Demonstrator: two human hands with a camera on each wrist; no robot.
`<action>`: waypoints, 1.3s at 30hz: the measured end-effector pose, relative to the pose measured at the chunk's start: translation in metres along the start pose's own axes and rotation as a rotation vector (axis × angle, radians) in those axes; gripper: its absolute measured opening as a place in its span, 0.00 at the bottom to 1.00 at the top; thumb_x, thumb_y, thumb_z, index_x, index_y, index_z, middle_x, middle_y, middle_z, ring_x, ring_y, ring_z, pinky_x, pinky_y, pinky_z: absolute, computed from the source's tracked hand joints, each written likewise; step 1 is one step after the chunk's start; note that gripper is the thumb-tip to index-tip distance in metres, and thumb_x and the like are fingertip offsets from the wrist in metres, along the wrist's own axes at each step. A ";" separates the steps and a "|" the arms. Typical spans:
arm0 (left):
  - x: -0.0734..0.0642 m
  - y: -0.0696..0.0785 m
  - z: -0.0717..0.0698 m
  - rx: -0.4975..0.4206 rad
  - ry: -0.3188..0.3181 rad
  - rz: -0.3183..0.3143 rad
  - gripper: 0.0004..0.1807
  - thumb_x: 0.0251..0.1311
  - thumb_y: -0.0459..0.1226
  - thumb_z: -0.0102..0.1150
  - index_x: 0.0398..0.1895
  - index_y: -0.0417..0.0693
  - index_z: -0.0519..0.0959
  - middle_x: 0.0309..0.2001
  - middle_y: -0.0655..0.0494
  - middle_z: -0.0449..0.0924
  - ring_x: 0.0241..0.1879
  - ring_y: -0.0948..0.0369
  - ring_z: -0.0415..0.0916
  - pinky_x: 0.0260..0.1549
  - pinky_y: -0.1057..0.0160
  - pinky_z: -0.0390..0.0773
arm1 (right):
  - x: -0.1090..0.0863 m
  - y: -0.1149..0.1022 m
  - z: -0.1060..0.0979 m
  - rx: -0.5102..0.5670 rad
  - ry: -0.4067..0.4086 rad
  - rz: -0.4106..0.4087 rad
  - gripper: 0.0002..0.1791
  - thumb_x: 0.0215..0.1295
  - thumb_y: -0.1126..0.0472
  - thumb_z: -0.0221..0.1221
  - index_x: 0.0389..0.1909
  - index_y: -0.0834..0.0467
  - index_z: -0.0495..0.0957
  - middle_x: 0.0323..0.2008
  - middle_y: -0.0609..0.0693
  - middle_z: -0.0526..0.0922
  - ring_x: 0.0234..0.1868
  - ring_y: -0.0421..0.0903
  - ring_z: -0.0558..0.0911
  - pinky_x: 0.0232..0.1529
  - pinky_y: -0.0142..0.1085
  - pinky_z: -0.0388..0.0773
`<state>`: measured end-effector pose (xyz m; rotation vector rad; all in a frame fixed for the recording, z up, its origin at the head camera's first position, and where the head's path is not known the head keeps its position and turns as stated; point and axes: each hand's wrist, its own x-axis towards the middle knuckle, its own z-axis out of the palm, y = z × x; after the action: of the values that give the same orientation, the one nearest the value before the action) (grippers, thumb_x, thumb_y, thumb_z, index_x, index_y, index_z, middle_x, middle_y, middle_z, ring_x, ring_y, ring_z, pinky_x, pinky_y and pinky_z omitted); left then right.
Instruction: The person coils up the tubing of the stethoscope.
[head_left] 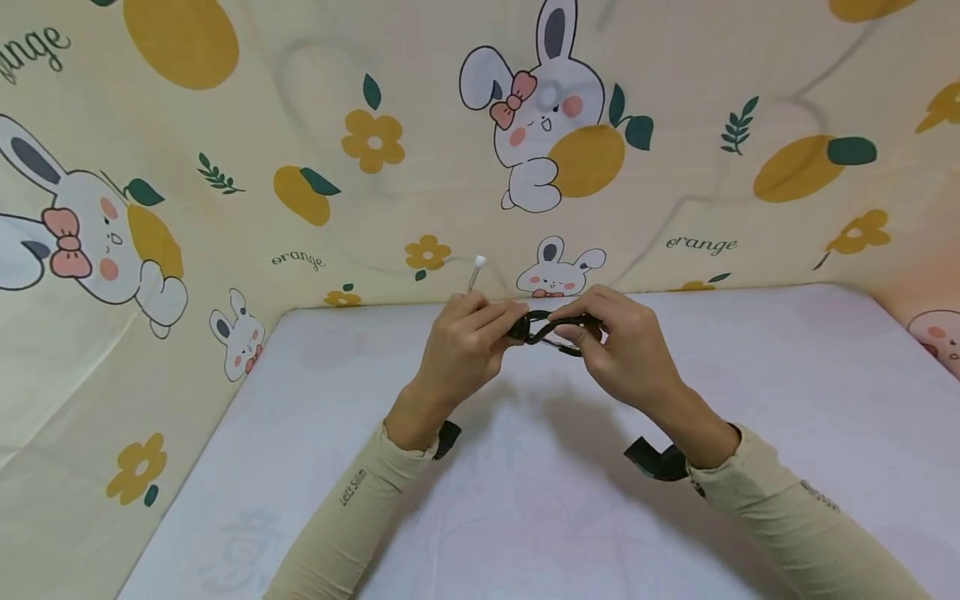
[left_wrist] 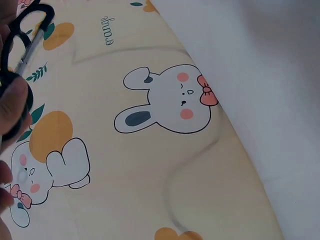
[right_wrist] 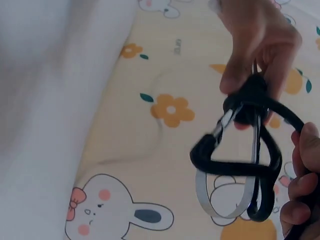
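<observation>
A folded stethoscope [head_left: 534, 337], with black tubing, metal ear tubes and a curved silver spring strip, is held up between both hands. My left hand [head_left: 472, 337] grips its gathered black middle, thumb and fingers around the bundle in the right wrist view. A thin metal tube with a white ear tip [head_left: 480, 262] sticks up past that hand. My right hand [head_left: 626, 342] pinches the black tubing on the other side. From the bundle, a length of tubing [right_wrist: 287, 112] runs to the right fingers [right_wrist: 297, 212]. The spring strip [right_wrist: 203, 195] hangs below.
Beneath the hands spreads a white-covered table [head_left: 525, 500]. Behind and to the left rises a cream cloth [head_left: 420, 50] printed with rabbits, oranges and flowers. Black pieces [head_left: 448, 439] show at both wrists, by the beige sleeves [head_left: 795, 517].
</observation>
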<state>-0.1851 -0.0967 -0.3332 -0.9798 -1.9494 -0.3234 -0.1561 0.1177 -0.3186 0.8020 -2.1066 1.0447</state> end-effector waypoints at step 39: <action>0.010 0.017 -0.009 -0.278 -0.016 0.149 0.21 0.50 0.42 0.75 0.50 0.54 0.87 0.42 0.60 0.86 0.42 0.59 0.72 0.45 0.63 0.72 | 0.009 0.024 -0.020 0.368 -0.212 0.470 0.11 0.60 0.60 0.69 0.40 0.63 0.87 0.34 0.36 0.87 0.36 0.37 0.84 0.40 0.27 0.81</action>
<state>-0.1700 -0.0856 -0.3230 -1.3031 -1.8640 -0.5119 -0.1739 0.1442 -0.3132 0.6142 -2.3830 1.6973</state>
